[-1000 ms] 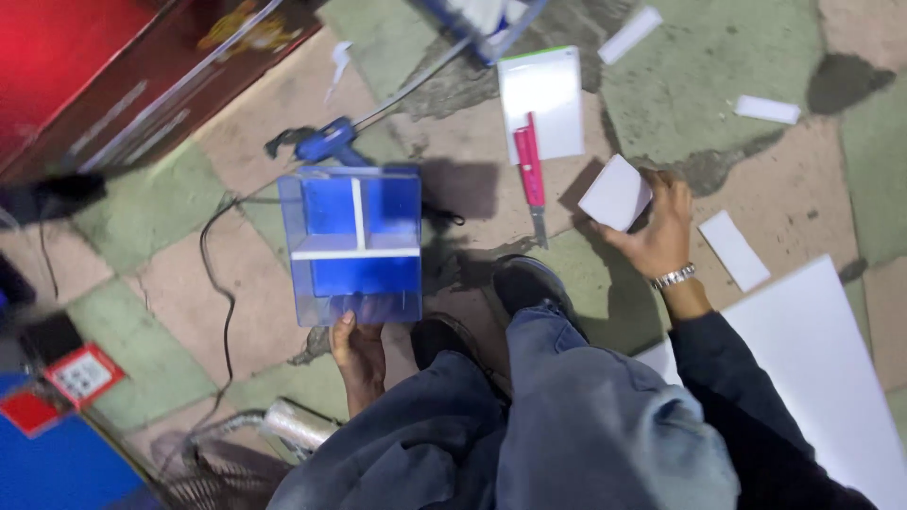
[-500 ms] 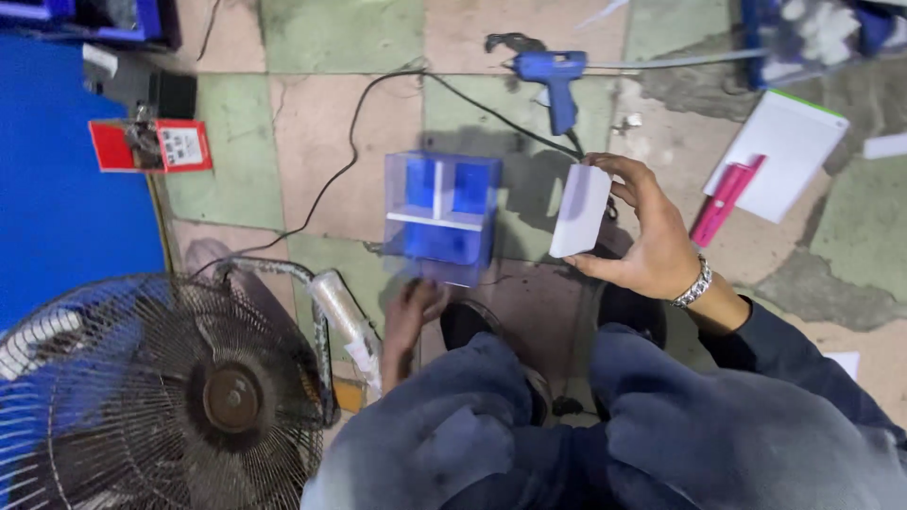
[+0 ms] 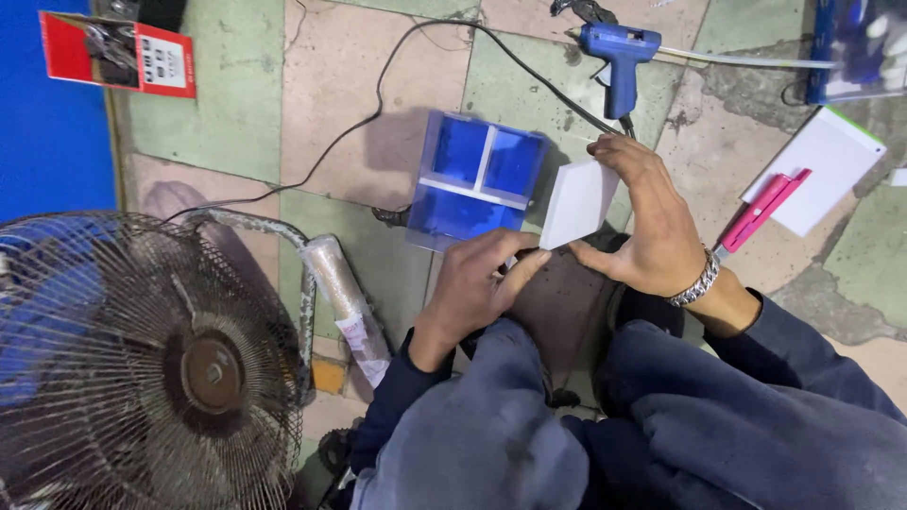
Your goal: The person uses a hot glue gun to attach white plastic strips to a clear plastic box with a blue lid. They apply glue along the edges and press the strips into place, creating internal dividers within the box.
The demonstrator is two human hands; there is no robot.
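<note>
A small blue box (image 3: 477, 179) with white dividers and clear walls sits on the tiled floor in front of my knees. My right hand (image 3: 652, 227) grips a white square piece (image 3: 578, 201) and holds it just right of the box. My left hand (image 3: 477, 283) reaches up from below; its fingertips touch the lower corner of the white piece near the box's front edge.
A blue glue gun (image 3: 619, 66) with a black cord (image 3: 378, 104) lies behind the box. A pink utility knife (image 3: 765, 208) rests by a white sheet (image 3: 822, 170) at right. A standing fan (image 3: 142, 368) fills the lower left. A red card (image 3: 118, 55) and a blue board (image 3: 47, 113) lie far left.
My head view swung left, bringing the fan in. My right hand picked the white piece off the floor and brought it beside the box. My left hand rose to meet it.
</note>
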